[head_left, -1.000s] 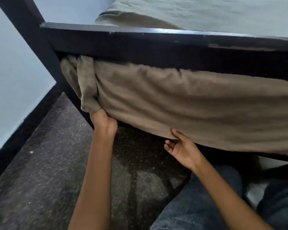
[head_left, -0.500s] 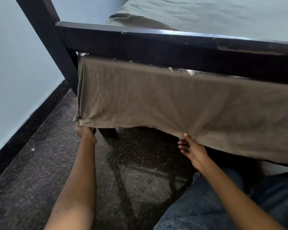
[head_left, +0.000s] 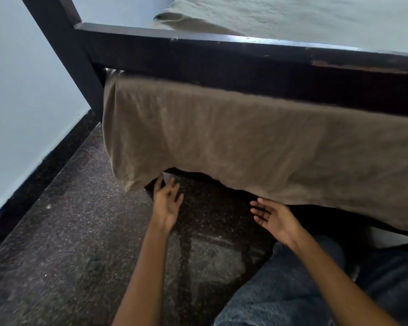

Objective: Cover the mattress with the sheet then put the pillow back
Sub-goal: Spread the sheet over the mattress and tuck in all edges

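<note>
my left hand [head_left: 166, 203] and right hand [head_left: 272, 217] loose, fingers spread, grasping nothing, just below hanging sheet [head_left: 233, 142] under dark bed frame [head_left: 222, 60].

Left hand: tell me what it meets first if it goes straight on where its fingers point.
Probably the hanging hem of the beige cloth sheet, just beyond the open left hand; depth is unclear.

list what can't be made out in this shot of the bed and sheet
Head view only.
The mattress side: hidden behind the hanging sheet and dark bed frame.
The pillow: not visible; the top edge cuts off the bed's surface.
Sheet's right end: cut off by the right edge.
Whether the left hand touches the sheet: motion blur.
</note>
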Motion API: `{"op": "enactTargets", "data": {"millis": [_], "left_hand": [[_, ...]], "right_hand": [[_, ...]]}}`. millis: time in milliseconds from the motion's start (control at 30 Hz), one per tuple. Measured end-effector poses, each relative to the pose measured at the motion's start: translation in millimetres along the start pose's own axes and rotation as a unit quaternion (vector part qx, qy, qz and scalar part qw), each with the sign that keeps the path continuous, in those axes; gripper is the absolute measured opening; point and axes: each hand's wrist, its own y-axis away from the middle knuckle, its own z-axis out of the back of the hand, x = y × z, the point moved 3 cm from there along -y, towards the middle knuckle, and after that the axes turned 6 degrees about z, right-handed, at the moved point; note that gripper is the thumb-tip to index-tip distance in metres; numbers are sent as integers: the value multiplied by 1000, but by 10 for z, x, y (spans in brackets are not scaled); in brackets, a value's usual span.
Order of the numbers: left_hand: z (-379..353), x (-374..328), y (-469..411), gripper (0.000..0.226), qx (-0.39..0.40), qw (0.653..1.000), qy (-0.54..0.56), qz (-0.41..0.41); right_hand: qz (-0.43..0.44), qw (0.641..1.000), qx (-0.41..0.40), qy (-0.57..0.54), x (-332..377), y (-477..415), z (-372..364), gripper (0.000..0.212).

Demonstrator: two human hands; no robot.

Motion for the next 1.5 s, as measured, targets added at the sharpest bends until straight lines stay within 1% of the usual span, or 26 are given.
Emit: {"op": "enactTargets", "data": {"millis": [33, 67, 133, 167, 233, 267, 367, 433, 533, 567, 667, 733, 800, 867, 933, 1000, 1067, 1100, 1167, 1233, 1267, 1300, 1333, 1367, 1433, 1500], "left_hand": [[-120, -99, 21, 50, -1, 999, 18, -30], [-212, -219, 50, 48, 2, 997, 51, -60], [-302, -477, 57, 55, 36, 986, 136, -94], [-307, -604, 34, 61, 61, 979, 165, -105], [-245, -814, -48, 66, 93, 969, 195, -118], [-193, -877, -102, 63, 83, 968, 201, -122], [-49, -996, -238, 43, -39, 970, 173, -169], [-34, -1048, -240, 37, -92, 964, 138, -210], [-24, -1020, -279, 36, -149, 961, 82, -216], [-30, -990, -297, 34, -160, 963, 68, -206], [8, -931, -361, 44, -217, 959, 21, -183], [81, -968, -374, 53, -269, 946, -18, -182], [146, -1007, -406, 60, -292, 937, -60, -183], [136, -975, -405, 62, -258, 948, -63, -176], [112, -812, -426, 71, -125, 984, -10, -130], [72, -569, -410, 79, 11, 994, 61, -86], [12, -288, -365, 78, 61, 990, 122, -42], [-20, -138, -321, 73, 73, 988, 137, -15], [-109, 146, -208, 55, 105, 987, 113, 37], [-190, 356, -103, 43, 136, 984, 81, 85], [-218, 420, -67, 39, 145, 982, 68, 97], [-241, 464, -52, 31, 146, 982, 57, 103], [-265, 496, -48, 21, 150, 981, 52, 109], [-290, 514, -37, 21, 145, 982, 53, 107], [-283, 530, -49, 30, 117, 986, 58, 107], [-241, 546, -51, 23, 94, 988, 55, 107]], "right_hand": [[0, 1000, 6, -8, -17, 8, 1, 12], [1, 1000, 22, -15, -26, 12, -4, 32], [7, 998, 48, -30, -25, -9, -8, 71], [9, 997, 60, -46, -25, -24, -11, 76], [10, 994, 68, -86, -4, -46, -31, 69], [14, 993, 67, -101, 18, -37, -54, 64], [34, 991, 68, -108, 71, -66, -106, 49], [36, 993, 73, -81, 89, -52, -169, 45], [33, 999, 24, -34, 49, -63, -166, 9], [34, 999, 6, -25, 26, -70, -137, 2], [34, 999, -21, -3, -4, -72, -78, 5], [29, 999, -19, 11, -3, -47, -91, 6], [25, 999, -10, 22, 10, 2, -117, 5], [21, 1000, 0, 11, 2, 51, -83, 4], [19, 999, -10, -43, -12, 89, 39, 9], [22, 992, -22, -121, -6, 136, 212, 19], [39, 981, -26, -190, 35, 183, 402, 13], [51, 974, -27, -218, 59, 199, 473, 20], [71, 968, -32, -240, 95, 237, 624, 60], [103, 957, -45, -267, 151, 279, 761, 72], [110, 951, -55, -283, 185, 299, 817, 68], [111, 947, -59, -296, 232, 339, 833, 53], [114, 943, -84, -300, 252, 345, 895, 29], [111, 942, -109, -296, 289, 349, 945, 5], [102, 949, -139, -264, 314, 336, 1041, 19], [94, 955, -165, -226, 280, 346, 1085, 21]]}}
